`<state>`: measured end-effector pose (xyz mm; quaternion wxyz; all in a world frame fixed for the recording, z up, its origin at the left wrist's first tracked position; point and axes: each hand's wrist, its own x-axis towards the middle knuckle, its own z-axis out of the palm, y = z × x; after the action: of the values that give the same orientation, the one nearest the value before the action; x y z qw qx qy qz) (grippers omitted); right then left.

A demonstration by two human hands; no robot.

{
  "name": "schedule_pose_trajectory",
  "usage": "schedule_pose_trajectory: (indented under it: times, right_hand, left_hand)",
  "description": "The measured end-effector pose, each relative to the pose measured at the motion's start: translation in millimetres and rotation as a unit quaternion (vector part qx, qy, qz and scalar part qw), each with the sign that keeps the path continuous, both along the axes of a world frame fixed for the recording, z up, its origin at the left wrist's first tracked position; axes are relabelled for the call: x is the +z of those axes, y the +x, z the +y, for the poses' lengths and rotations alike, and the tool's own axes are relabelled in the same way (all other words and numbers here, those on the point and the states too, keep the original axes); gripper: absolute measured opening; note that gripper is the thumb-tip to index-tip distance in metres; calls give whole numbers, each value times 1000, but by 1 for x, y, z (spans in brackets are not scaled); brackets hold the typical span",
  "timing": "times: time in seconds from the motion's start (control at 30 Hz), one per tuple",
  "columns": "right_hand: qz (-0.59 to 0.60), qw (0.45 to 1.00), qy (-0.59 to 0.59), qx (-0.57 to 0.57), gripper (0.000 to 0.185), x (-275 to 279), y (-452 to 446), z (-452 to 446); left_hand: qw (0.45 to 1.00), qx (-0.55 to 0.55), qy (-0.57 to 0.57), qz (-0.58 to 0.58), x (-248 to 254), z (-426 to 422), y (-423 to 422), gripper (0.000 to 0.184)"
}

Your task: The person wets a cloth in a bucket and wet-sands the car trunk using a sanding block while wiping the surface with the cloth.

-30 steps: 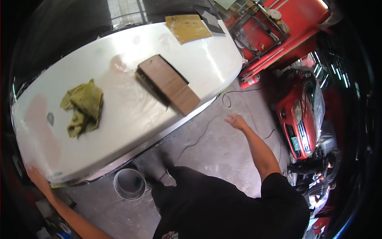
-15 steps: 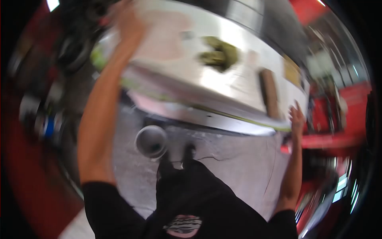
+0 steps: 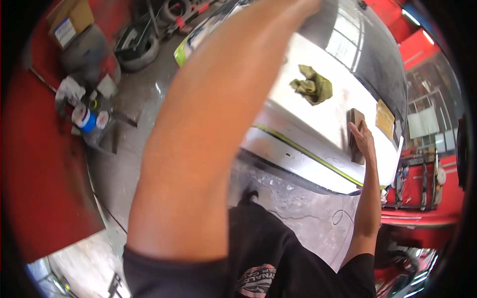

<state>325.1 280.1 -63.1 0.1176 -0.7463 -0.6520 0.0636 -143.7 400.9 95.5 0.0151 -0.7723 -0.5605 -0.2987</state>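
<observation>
My right hand is on a long brown sanding block, its thumb and fingers around the block's near part. The block lies on the white hood of a car. A crumpled olive-green cloth rests left of the block on the same panel. To the right lies a tan sheet, perhaps sandpaper, close to the dark windshield. My left arm stretches up across the view, covering part of the hood, and its hand is beyond the top edge.
A yellow-green strip runs along the car's front edge. On the left, a small stand holds a blue-and-white tub near a tire and a cardboard box. A red rack with tools is at the right.
My right hand has moved from the car's right edge onto the sanding block. My left hand has gone from the hood's left side up out of view. The camera view has turned.
</observation>
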Motion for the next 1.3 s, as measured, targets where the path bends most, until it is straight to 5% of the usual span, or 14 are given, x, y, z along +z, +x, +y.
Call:
schedule_pose_trajectory:
  times: [0.1, 0.17, 0.23, 0.43, 0.6, 0.87, 1.0, 1.07, 1.17, 1.3]
  right_hand:
    - [-75, 996, -27, -37, 95, -19, 10, 15]
    - [-110, 993, 11, -46, 86, -24, -3, 8]
    - [-129, 990, 30, -53, 79, -39, 5, 13]
    - [-171, 982, 63, -41, 67, -52, 21, 15]
    - [-91, 994, 52, 22, 66, -30, 35, 7]
    - [-14, 970, 149, 191, 66, -18, 2, 26]
    - [-38, 965, 104, 238, 66, -9, -27, 33]
    - [-79, 947, 170, 261, 68, -27, -29, 37]
    - [-88, 936, 205, 271, 71, -38, -32, 38]
    - [-63, 940, 199, 270, 73, -38, -27, 38]
  left_hand:
    - [996, 2, -92, 4, -73, 16, 51, 52]
    - [996, -4, -84, 11, -140, 24, 99, 85]
    - [993, -66, -95, 10, -174, 9, 142, 93]
    - [990, -62, -129, 5, -211, -18, 204, 74]
    - [991, -69, 91, -75, -255, -19, 195, 37]
    - [979, 101, 137, -109, -264, -43, 138, 36]
    - [977, 152, 124, -82, -265, -51, 113, 41]
    - [977, 157, 130, -62, -263, -51, 104, 46]
    - [984, 148, -20, -96, -253, -43, 102, 65]
    - [967, 116, -23, -227, -259, -9, 73, 74]
